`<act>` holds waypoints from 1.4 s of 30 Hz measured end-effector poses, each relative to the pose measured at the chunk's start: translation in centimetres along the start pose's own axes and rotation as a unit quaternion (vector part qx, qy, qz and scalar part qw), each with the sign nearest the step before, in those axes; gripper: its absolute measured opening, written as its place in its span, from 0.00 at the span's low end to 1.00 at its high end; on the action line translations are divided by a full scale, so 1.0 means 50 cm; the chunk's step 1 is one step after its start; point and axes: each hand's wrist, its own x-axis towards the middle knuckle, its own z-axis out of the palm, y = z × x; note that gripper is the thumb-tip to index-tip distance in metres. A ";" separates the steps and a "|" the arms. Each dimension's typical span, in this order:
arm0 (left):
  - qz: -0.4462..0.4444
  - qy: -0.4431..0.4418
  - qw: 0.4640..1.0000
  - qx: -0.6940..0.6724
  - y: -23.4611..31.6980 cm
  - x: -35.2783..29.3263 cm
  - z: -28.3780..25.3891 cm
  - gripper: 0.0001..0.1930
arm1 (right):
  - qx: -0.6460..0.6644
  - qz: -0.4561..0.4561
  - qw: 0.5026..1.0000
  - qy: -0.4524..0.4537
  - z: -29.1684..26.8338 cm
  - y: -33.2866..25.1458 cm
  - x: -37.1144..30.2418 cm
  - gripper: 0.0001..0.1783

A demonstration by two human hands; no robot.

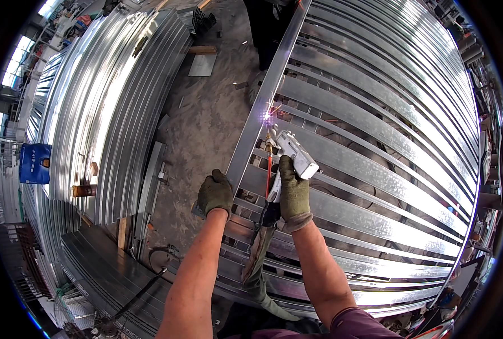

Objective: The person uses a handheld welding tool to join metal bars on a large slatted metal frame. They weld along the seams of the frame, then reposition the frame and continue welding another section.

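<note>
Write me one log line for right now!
left hand: at metal rail | right hand: gripping torch | sparks: bright, at torch tip

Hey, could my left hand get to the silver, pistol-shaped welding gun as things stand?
Probably yes: the green-gloved left hand, beside the flat grey metal bar, is nearby, and only the thin red hose seems in between, though the green-gloved right hand holds the gun.

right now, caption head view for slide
Green-gloved right hand holds a silver pistol-shaped welding torch sparking at a slatted silvery metal frame.
</note>
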 end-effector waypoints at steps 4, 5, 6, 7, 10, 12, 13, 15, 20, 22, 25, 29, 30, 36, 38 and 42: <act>0.009 0.011 1.000 -0.010 -0.006 0.002 0.007 0.33 | -0.003 0.010 1.000 0.007 0.002 -0.003 -0.003 0.22; 0.007 0.009 1.000 -0.011 -0.005 0.002 0.007 0.32 | -0.003 0.013 1.000 0.007 0.001 -0.003 -0.004 0.22; 0.005 0.007 1.000 -0.010 -0.003 0.002 0.007 0.32 | -0.002 0.016 1.000 0.008 0.000 -0.003 -0.005 0.22; 0.003 0.005 1.000 -0.010 -0.002 0.003 0.006 0.32 | -0.004 0.016 1.000 0.006 -0.001 -0.002 -0.004 0.22; 0.002 0.005 1.000 -0.006 -0.006 0.006 0.007 0.33 | -0.009 0.017 1.000 0.001 -0.003 -0.001 -0.004 0.22; 0.008 0.014 1.000 -0.008 -0.011 0.009 0.013 0.33 | -0.014 0.018 1.000 0.000 -0.003 -0.005 -0.006 0.22; 0.010 0.017 1.000 -0.008 -0.011 0.008 0.014 0.33 | -0.009 0.019 1.000 0.001 -0.002 -0.005 -0.007 0.22; 0.009 0.015 1.000 -0.007 -0.007 0.004 0.012 0.33 | 0.001 0.019 1.000 0.004 -0.001 -0.005 -0.008 0.22; 0.008 0.008 1.000 -0.010 0.001 -0.003 0.004 0.33 | 0.004 0.032 0.999 -0.008 -0.009 0.007 -0.007 0.26; 0.006 0.007 1.000 -0.004 0.000 0.000 0.005 0.33 | 0.001 0.038 0.999 -0.007 -0.008 0.006 -0.007 0.24; 0.007 0.007 1.000 0.001 -0.001 0.002 0.007 0.33 | -0.001 0.044 0.999 -0.005 -0.008 0.003 -0.007 0.20; 0.009 0.007 1.000 -0.005 0.002 -0.002 0.004 0.33 | 0.001 0.047 0.999 -0.007 -0.011 0.007 -0.008 0.20; 0.006 0.003 1.000 -0.007 0.002 -0.001 0.003 0.33 | -0.001 0.054 0.998 -0.011 -0.013 0.008 -0.008 0.20; -0.006 -0.013 1.000 -0.020 0.009 -0.005 -0.003 0.32 | 0.001 0.060 0.998 -0.010 -0.013 0.003 -0.013 0.20; -0.001 0.001 1.000 -0.013 -0.001 0.003 0.009 0.33 | -0.002 0.054 0.998 -0.012 -0.014 0.005 -0.014 0.21; 0.001 0.008 1.000 -0.012 -0.005 0.006 0.014 0.33 | -0.001 0.048 0.999 -0.014 -0.018 0.014 -0.013 0.22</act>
